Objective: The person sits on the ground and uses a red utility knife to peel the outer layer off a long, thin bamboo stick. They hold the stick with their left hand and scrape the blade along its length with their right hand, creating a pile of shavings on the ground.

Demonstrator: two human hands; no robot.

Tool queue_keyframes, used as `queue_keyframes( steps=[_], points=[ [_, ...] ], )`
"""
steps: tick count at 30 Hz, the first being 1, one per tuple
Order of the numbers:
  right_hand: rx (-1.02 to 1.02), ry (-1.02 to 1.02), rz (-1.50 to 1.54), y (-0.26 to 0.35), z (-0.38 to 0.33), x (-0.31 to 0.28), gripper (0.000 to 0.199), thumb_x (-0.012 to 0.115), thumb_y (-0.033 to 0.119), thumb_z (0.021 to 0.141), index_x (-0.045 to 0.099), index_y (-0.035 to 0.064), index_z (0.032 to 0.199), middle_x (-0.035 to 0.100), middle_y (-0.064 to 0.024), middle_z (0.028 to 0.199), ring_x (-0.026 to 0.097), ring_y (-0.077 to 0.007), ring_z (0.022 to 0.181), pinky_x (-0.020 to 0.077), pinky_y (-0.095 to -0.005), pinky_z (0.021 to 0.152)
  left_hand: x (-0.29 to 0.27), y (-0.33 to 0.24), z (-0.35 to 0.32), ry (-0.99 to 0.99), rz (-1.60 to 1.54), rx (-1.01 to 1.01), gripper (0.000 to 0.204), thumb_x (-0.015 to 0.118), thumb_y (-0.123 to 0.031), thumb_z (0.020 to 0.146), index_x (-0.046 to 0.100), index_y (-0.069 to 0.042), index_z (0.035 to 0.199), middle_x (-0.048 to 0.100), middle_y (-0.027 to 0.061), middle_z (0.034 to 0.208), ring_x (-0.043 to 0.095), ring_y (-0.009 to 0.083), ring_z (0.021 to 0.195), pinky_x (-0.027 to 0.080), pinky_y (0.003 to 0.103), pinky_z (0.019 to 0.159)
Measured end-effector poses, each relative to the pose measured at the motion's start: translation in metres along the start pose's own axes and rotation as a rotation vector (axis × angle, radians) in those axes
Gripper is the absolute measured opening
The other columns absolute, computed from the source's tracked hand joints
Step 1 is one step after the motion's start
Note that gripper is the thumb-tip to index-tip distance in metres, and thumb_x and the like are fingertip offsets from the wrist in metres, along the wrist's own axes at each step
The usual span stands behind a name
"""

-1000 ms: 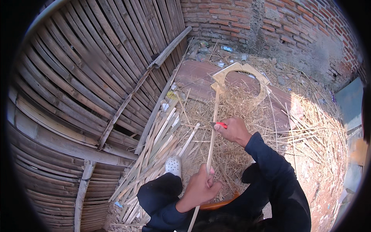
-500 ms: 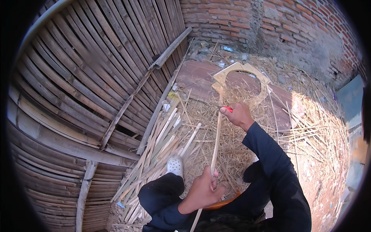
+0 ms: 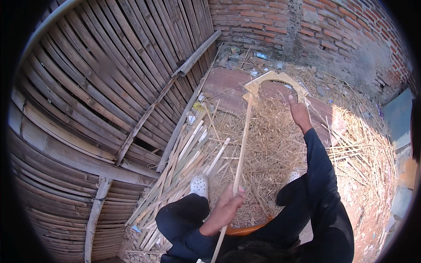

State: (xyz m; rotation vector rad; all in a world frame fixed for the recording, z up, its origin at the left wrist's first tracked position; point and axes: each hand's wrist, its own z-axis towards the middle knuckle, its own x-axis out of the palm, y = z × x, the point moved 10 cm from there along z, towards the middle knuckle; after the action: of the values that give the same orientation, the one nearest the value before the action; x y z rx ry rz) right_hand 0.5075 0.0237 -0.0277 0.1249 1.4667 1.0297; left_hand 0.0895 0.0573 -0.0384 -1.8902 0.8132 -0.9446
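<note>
My left hand (image 3: pixel 224 208) is closed around a long, pale bamboo strip (image 3: pixel 244 151), which slants up from my lap toward a flat wooden board with a large round cutout (image 3: pixel 287 78). The strip's far end overlaps the left lower corner of the board. My right hand (image 3: pixel 299 115) reaches forward beside the cutout's right edge, away from the strip. Its fingers look curled, with one digit pointing ahead. Whatever it holds is hidden, and the red-handled knife cannot be made out now.
Split bamboo strips (image 3: pixel 186 160) lie in a pile at left, near my white shoe (image 3: pixel 199 186). Shavings (image 3: pixel 267 144) cover the ground between my legs. A bamboo slat wall (image 3: pixel 101 83) stands at left and a brick wall (image 3: pixel 258 19) at the back.
My right hand has moved forward and right, off the strip toward the board's cutout. The knife's red handle no longer shows. My left hand keeps its grip, and the strip has shifted slightly.
</note>
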Motion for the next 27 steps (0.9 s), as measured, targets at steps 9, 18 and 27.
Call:
queue_keyframes(
  steps=[9, 18, 27],
  points=[
    [-0.724, 0.331, 0.004, 0.182, -0.181, 0.052, 0.062, 0.056, 0.065, 0.079, 0.058, 0.0077, 0.056, 0.052, -0.0133, 0.048, 0.056, -0.0327, 0.047, 0.0405, -0.042, 0.046, -0.017, -0.031, 0.007, -0.109, -0.093, 0.077, 0.033, 0.041, -0.015, 0.099, 0.049, -0.004, 0.129, 0.038, -0.0053, 0.064, 0.032, 0.0025, 0.053, 0.027, 0.018, 0.049],
    [-0.782, 0.261, -0.051, 0.186, -0.182, 0.058, 0.06, 0.062, 0.068, 0.073, 0.059, 0.0098, 0.055, 0.053, -0.0097, 0.048, 0.056, -0.0301, 0.045, 0.041, -0.0398, 0.043, -0.019, -0.036, 0.015, -0.193, 0.274, 0.156, 0.039, 0.047, -0.008, 0.094, 0.046, 0.0, 0.133, 0.05, -0.0006, 0.075, 0.046, 0.0074, 0.066, 0.039, 0.025, 0.061],
    [-0.721, 0.274, -0.083, 0.178, -0.17, 0.066, 0.062, 0.059, 0.07, 0.074, 0.066, 0.0101, 0.062, 0.055, -0.0092, 0.048, 0.058, -0.0294, 0.045, 0.0434, -0.0387, 0.043, -0.017, -0.052, 0.005, -0.268, 0.485, 0.24, 0.038, 0.047, -0.007, 0.094, 0.048, 0.0, 0.13, 0.048, -0.0042, 0.065, 0.037, 0.004, 0.054, 0.03, 0.022, 0.05]
  ],
)
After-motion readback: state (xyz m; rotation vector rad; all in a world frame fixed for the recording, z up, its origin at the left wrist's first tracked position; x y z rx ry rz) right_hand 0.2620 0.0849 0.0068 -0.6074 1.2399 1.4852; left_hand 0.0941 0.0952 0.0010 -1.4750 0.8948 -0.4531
